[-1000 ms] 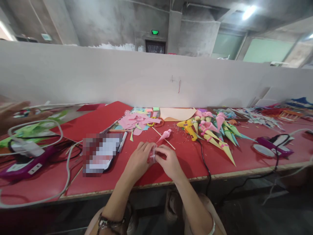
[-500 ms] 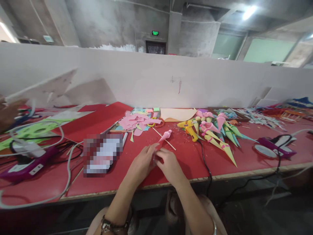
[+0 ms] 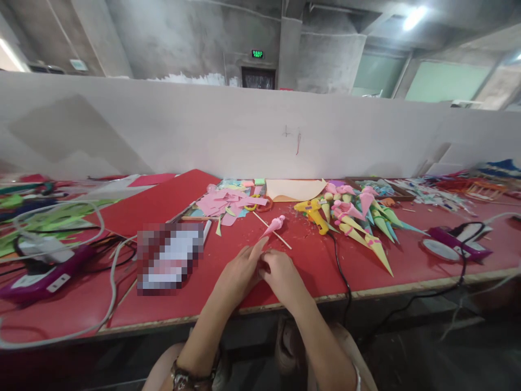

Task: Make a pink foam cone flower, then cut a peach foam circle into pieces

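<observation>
My left hand and my right hand meet low over the red table, near its front edge. Their fingertips press together; whatever they may hold is hidden between them. The left index finger stretches forward toward a pink foam cone with a knobbly top. That cone lies across a thin wooden stick, just beyond my fingers. To the right, a yellow glue gun lies on its side beside a pile of pink, yellow and green paper cones.
Pink paper strips lie heaped behind, by red-handled scissors. A blurred-out flat object is left of my hands. Purple power strips with loose cables flank the table. A pale board wall runs along the back.
My left index finger now reaches further forward, while both hands stay together. At the far left, a pale angled sheet and a brown blurred shape have left the view, and the wall shadow has shifted left.
</observation>
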